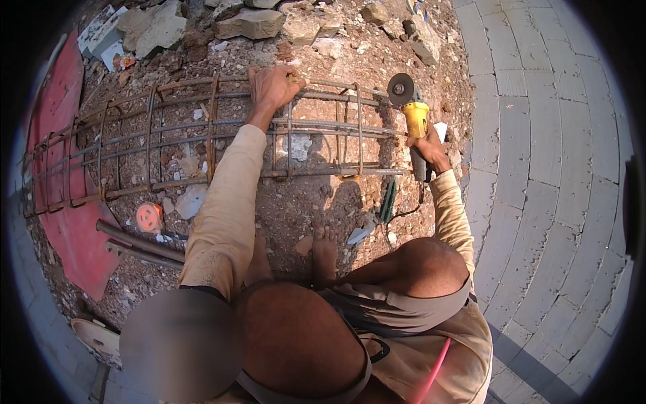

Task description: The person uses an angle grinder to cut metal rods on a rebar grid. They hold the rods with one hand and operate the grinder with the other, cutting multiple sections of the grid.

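Note:
A long rebar cage [289,126] of rusty bars tied with square stirrups lies on the ground in front of me. My left hand [272,91] is closed around its far top bar, near the middle of the cage. In my right hand [431,151] is an angle grinder [416,120] with a yellow head and a dark body, gripped by the body. The dark round disc [400,89] points away from me, close to the cage's right-hand bar ends. Whether the disc touches a bar or spins, I cannot tell.
Broken stones [252,23] line the far side. A red sheet [64,168] lies under the cage's left end. An orange round reel [149,217] and metal pipes [138,242] sit near my left arm. A black cord [407,213] trails from the grinder. Grey paving [531,148] borders the right.

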Demonstrator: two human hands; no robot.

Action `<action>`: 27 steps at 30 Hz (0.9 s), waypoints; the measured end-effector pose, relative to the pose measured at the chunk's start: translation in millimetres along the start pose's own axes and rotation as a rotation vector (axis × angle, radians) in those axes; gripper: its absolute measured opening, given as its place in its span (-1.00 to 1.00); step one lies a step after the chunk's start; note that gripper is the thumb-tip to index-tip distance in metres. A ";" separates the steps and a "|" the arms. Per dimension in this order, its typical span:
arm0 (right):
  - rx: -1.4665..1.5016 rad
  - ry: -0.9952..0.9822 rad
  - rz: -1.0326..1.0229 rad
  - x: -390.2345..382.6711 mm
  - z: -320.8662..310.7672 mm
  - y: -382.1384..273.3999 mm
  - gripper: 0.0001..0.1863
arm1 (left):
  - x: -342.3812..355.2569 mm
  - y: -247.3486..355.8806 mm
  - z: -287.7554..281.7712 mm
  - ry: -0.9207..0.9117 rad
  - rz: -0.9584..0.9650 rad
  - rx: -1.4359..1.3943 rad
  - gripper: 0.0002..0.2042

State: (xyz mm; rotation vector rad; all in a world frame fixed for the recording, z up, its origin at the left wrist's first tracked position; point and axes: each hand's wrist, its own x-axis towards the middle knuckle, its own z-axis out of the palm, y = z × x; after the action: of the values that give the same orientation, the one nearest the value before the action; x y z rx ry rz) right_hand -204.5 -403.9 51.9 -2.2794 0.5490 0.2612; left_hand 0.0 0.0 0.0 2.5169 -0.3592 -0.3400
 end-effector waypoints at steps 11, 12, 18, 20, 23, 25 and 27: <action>0.068 -0.015 0.024 -1.2 -0.2 7.7 -0.31 | -1.8 -1.5 2.6 0.006 0.003 -0.014 -0.64; 0.063 -0.002 0.023 -1.7 1.5 6.1 -0.31 | -2.3 -1.7 2.4 0.012 0.002 -0.006 -0.64; 0.055 -0.007 0.003 -2.5 1.1 1.4 -0.29 | -2.7 -1.1 -1.7 -0.013 -0.006 -0.001 -0.61; 0.128 -0.026 0.002 -1.8 -1.4 6.1 -0.28 | -3.0 1.3 -1.9 -0.007 -0.004 -0.001 -0.60; 0.057 -0.019 0.019 -0.2 -5.4 9.5 -0.25 | -1.9 3.2 -2.0 -0.014 0.010 -0.014 -0.60; 0.005 -0.015 0.063 -2.2 -1.2 -3.9 -0.21 | -2.6 -1.4 -1.1 -0.014 0.000 -0.018 -0.60; -0.016 -0.009 0.081 -3.2 2.9 -14.6 -0.20 | -1.8 -4.4 -0.1 -0.002 -0.005 -0.016 -0.61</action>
State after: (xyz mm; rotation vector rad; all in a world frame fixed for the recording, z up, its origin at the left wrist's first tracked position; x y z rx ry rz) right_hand -200.6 -391.9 60.2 -2.2726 0.6379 0.3170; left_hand -0.8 4.2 -2.1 2.5027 -0.3501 -0.3460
